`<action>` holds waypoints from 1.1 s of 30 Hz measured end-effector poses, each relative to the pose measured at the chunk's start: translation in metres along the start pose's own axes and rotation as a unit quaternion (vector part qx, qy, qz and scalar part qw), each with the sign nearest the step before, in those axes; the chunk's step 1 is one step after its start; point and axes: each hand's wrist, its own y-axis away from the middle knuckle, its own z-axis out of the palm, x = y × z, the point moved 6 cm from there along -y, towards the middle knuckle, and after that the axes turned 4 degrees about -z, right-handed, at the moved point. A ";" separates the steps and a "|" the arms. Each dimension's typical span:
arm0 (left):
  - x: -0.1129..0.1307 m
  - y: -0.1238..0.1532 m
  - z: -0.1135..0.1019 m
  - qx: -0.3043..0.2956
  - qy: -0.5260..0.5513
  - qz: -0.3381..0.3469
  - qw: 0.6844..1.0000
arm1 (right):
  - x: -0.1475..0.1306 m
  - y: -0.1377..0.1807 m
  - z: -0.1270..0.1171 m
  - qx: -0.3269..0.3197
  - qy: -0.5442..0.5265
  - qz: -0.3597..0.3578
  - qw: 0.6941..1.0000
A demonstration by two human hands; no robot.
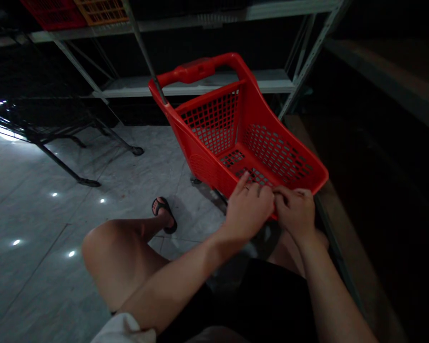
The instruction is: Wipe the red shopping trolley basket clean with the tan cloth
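Note:
A red plastic shopping cart [203, 164] stands in front of me, its basket bare inside and its handle on the far side. My left hand [250, 207] is closed over the near rim, with the index finger reaching along the edge and a ring on one finger. Right beside it, my right hand [296, 209] is curled over the same rim near the corner. Both thumbs and the undersides of the fingers are hidden. A thin grey pole [145, 52] rises from the cart's left handle corner.
Behind the cart is a white metal shelf rack [200, 88], with a red crate [55, 14] and an orange crate [102, 12] on top. Dark metal frames with feet [57, 164] stand at left on grey tiles. A low ledge [346, 238] runs along the right.

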 end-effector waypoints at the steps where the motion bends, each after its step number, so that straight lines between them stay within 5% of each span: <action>1: 0.014 0.005 0.002 0.004 0.008 -0.001 1.000 | 0.003 -0.005 0.002 0.000 -0.014 -0.004 1.000; 4: 0.028 0.005 0.005 -0.001 0.022 0.025 0.999 | 0.010 -0.013 0.005 -0.002 -0.043 -0.007 0.999; 7: 0.006 -0.008 0.001 -0.008 0.005 0.096 0.995 | 0.012 -0.016 0.006 0.001 -0.037 -0.005 0.999; 10: -0.055 -0.028 -0.007 -0.021 -0.063 0.083 0.994 | 0.017 -0.015 0.005 0.005 -0.033 0.008 0.999; 13: -0.141 -0.050 -0.024 -0.037 -0.140 0.014 0.989 | 0.031 -0.016 0.006 0.005 -0.041 0.040 0.998; 16: -0.219 -0.066 -0.050 0.004 -0.171 -0.097 0.981 | 0.047 -0.024 0.010 -0.003 -0.052 0.074 0.996; 18: -0.243 -0.067 -0.061 0.044 -0.155 -0.156 0.975 | 0.054 -0.035 0.015 -0.013 -0.059 0.083 0.995; 21: -0.225 -0.053 -0.055 0.080 -0.129 -0.186 0.971 | 0.056 -0.057 0.022 -0.039 -0.056 0.065 0.996; 25: -0.132 -0.024 -0.016 0.054 -0.057 -0.144 0.987 | 0.036 -0.074 0.033 -0.117 -0.007 0.029 0.993; 29: -0.052 -0.004 0.009 0.050 0.004 -0.098 0.994 | 0.001 -0.066 0.036 -0.142 -0.071 0.021 0.987; 33: -0.047 0.008 0.003 0.037 -0.016 0.026 0.999 | -0.010 -0.048 0.035 -0.154 -0.017 0.035 0.987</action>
